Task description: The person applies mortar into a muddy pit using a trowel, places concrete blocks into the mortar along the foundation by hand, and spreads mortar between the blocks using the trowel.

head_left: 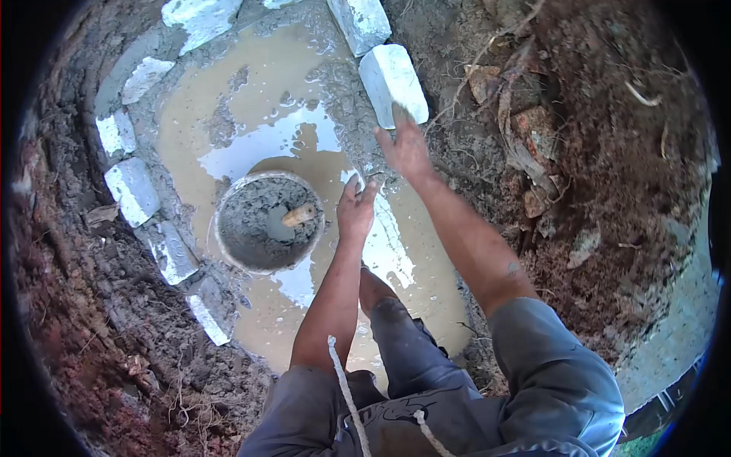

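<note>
My left hand (356, 209) is over the muddy water, right of a round bucket (263, 263), with its thumb and fingers apart. A small white patch shows at its fingertips; whether it is a piece or glare I cannot tell. Inside the bucket is grey mortar (263, 202), and a tool with a wooden handle (298, 215) rests in it. My right hand (407, 148) has its fingers stretched out, the tips slightly blurred, at the lower end of a whitish block (392, 80). Whether they touch the block is unclear.
Several blocks set in mortar curve along the left, such as one block (132, 190). Another block (359, 27) lies at the top. Brown water (259, 68) fills the pit floor. Roots and stones (533, 129) stick out of the earth bank at right. My legs stand in the pit.
</note>
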### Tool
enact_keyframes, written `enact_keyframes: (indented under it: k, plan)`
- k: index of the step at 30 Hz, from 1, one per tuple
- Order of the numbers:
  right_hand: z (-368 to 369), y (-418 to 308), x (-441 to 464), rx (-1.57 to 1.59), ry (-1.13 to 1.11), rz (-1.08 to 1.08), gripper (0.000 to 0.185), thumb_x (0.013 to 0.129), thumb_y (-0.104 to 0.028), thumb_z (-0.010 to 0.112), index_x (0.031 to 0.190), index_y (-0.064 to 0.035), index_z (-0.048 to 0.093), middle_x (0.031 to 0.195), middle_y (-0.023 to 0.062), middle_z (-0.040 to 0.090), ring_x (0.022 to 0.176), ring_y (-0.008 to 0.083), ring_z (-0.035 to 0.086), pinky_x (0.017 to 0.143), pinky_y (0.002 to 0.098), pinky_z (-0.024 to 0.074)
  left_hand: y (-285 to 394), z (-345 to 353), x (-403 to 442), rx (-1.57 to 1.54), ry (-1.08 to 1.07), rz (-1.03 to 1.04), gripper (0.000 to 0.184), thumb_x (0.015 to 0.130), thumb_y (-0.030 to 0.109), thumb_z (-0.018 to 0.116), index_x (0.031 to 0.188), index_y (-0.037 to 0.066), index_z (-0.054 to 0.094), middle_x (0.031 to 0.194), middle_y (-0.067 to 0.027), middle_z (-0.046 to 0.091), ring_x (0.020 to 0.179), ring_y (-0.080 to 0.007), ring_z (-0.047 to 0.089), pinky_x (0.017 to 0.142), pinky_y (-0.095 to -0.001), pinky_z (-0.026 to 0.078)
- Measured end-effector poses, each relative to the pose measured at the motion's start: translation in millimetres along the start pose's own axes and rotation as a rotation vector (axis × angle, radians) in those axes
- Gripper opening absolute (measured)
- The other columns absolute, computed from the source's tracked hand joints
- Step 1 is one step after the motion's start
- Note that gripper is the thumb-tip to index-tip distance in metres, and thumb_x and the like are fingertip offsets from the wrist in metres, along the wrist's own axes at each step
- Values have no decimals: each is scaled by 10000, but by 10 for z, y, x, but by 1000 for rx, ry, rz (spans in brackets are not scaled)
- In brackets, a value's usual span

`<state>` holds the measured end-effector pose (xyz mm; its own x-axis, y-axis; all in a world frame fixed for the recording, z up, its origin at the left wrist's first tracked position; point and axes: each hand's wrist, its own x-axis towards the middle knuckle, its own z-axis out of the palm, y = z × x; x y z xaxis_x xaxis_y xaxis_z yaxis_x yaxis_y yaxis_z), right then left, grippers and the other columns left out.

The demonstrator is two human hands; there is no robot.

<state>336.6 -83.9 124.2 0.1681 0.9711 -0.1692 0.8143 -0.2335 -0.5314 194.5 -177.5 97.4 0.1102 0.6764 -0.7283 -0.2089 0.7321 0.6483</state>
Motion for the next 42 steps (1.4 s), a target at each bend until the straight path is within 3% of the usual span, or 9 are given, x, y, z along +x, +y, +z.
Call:
enact_keyframes:
  k: [2, 6, 16, 22, 26, 29, 35, 37, 42]
  plan:
    - [36, -134, -764, 44, -53, 103, 688, 853, -303, 622, 1380, 61, 368, 1280, 410, 437, 1195, 528, 451, 1039, 490, 389, -68, -433, -447, 253, 46, -17, 648, 885, 278, 668, 1377, -52, 407, 1312, -257, 522, 1187, -270, 547, 996, -330, 419]
    - [-49, -447, -2072, 100, -210, 457, 508, 874, -383, 582, 1194, 11, 599, 1104, 288, 622, 1052, 419, 594, 946, 446, 461, 524, -1173, -1510, 417, 117, 3, 588, 885, 283, 664, 1323, -59, 473, 1238, -211, 590, 1133, -212, 576, 967, -301, 432]
    - [-369, -2182, -3252, -57, -534, 170, 370, 862, -350, 547, 1063, -80, 699, 1100, 224, 650, 1047, 376, 614, 946, 424, 470, 1084, -3373, -3744, 369, 526, 420, 392, 914, 250, 625, 1194, -23, 601, 1084, -117, 650, 946, -162, 600, 852, -303, 477]
    - [-603, -2735, -3576, -43, -452, 63, 398, 852, -381, 543, 1090, -97, 688, 1110, 214, 646, 1066, 371, 608, 960, 422, 471, 680, -3813, -5192, 155, 634, 256, 381, 913, 269, 619, 1169, -13, 615, 999, -90, 663, 887, -149, 597, 818, -296, 486]
    - [-539, -2765, -3752, 59, -314, -168, 370, 791, -330, 591, 934, -13, 717, 956, 223, 682, 953, 369, 650, 868, 429, 490, 82, -3958, -5908, 46, 771, 314, 397, 894, 325, 642, 1145, 18, 638, 1046, -105, 678, 977, -177, 609, 901, -316, 466]
    - [-107, -2953, -3561, 89, -323, -269, 331, 822, -270, 615, 955, 16, 714, 866, 225, 698, 885, 310, 682, 824, 397, 497, 535, -3904, -6869, 186, 1000, 317, 499, 886, 388, 636, 1236, 34, 592, 1199, -151, 642, 1125, -234, 601, 970, -336, 443]
    - [-297, -5559, -4324, 516, -452, -680, 283, 913, -202, 610, 1006, 64, 640, 825, 68, 643, 756, 121, 555, 702, 279, 447, 720, -4260, -8499, -17, 1255, 851, 478, 922, 306, 620, 1296, 19, 537, 1163, -114, 649, 1060, -167, 595, 893, -315, 477]
    - [-430, -6412, -5122, 829, -586, -931, 267, 932, -176, 599, 1079, 44, 632, 903, 39, 642, 808, 105, 549, 744, 262, 451, 477, -4381, -8922, -78, 1350, 954, 465, 930, 287, 614, 1302, 20, 533, 1138, -113, 649, 1046, -172, 596, 891, -312, 480]
    - [-801, -7436, -7576, 541, -773, -1296, 322, 872, -177, 659, 1135, 6, 630, 983, 103, 668, 870, 167, 613, 809, 301, 479, -596, -4873, -9797, -197, 1599, 920, 459, 905, 287, 625, 1281, 32, 559, 1147, -157, 655, 1010, -220, 651, 874, -345, 511]
